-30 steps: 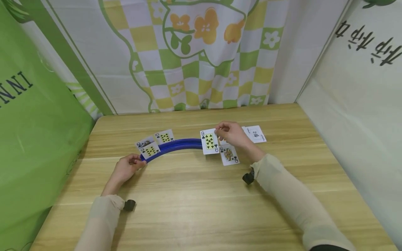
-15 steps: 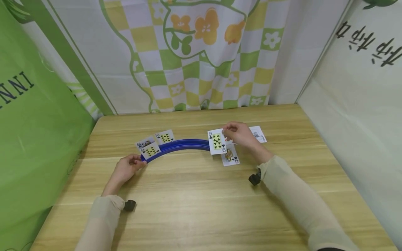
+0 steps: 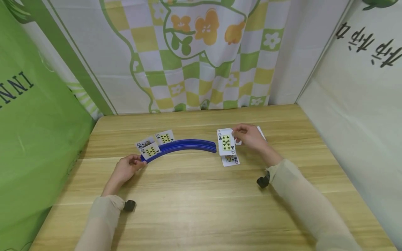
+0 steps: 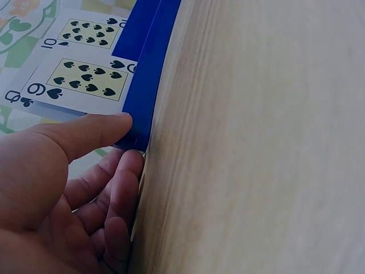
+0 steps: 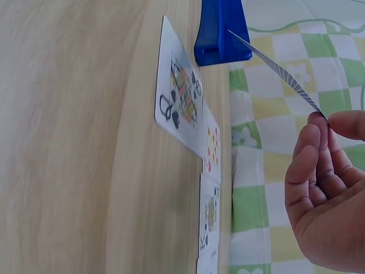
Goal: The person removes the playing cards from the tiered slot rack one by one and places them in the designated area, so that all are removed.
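My left hand (image 3: 124, 169) pinches the left end of a curved blue card holder (image 3: 188, 144), with the thumb on top in the left wrist view. Standing in the holder's left part are a nine of spades (image 4: 85, 83), a ten of spades (image 3: 164, 137) and a queen of clubs (image 3: 145, 142), mostly covered. Just past the holder's right end, my right hand (image 3: 250, 136) pinches a nine of clubs (image 3: 226, 143) by its upper right edge. The right wrist view shows that card nearly edge-on and slightly bent, raised above a queen of spades (image 5: 181, 94) on the table.
Beyond the queen lie a card with red pips (image 5: 212, 145), a king (image 5: 210, 217) and a further white card (image 3: 260, 133), partly behind the right hand. Patterned cloth (image 3: 201, 76) hangs at the table's back edge. Green (image 3: 41, 139) and white (image 3: 355, 115) sheets flank the table.
My right hand has moved right with the nine of clubs, from over the holder's right part to over the table cards. The holder's right end is now uncovered. The left hand stays put.
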Motion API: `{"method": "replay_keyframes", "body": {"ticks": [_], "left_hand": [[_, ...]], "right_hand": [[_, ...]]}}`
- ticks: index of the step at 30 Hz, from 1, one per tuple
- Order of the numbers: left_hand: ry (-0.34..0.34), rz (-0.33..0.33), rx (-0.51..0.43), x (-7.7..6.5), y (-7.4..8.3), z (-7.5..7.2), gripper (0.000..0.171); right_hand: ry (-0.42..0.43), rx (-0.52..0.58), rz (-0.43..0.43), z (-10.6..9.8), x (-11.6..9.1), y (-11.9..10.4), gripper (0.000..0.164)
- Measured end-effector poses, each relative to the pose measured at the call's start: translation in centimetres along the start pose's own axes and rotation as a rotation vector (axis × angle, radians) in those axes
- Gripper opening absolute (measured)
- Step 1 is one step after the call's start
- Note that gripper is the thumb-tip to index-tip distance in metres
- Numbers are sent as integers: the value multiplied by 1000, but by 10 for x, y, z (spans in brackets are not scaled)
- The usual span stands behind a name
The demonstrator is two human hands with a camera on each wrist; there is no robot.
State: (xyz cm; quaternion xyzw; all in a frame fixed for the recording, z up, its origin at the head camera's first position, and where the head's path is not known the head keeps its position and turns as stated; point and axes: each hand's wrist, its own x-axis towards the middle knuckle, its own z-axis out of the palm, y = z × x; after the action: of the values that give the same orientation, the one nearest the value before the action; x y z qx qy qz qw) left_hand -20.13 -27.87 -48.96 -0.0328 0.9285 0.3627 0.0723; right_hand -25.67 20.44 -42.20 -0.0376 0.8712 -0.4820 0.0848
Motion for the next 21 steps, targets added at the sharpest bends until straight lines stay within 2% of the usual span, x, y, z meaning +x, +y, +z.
{"method": "replay_keyframes", "body": {"ticks": [8, 21], "left_hand": [[1, 1, 2, 0, 0, 0, 39], [2, 4, 9, 0, -1, 0, 41]], "right_hand": [[15, 1, -10, -8, -4, 9, 24], [18, 20, 27, -22, -7, 22, 26]]}}
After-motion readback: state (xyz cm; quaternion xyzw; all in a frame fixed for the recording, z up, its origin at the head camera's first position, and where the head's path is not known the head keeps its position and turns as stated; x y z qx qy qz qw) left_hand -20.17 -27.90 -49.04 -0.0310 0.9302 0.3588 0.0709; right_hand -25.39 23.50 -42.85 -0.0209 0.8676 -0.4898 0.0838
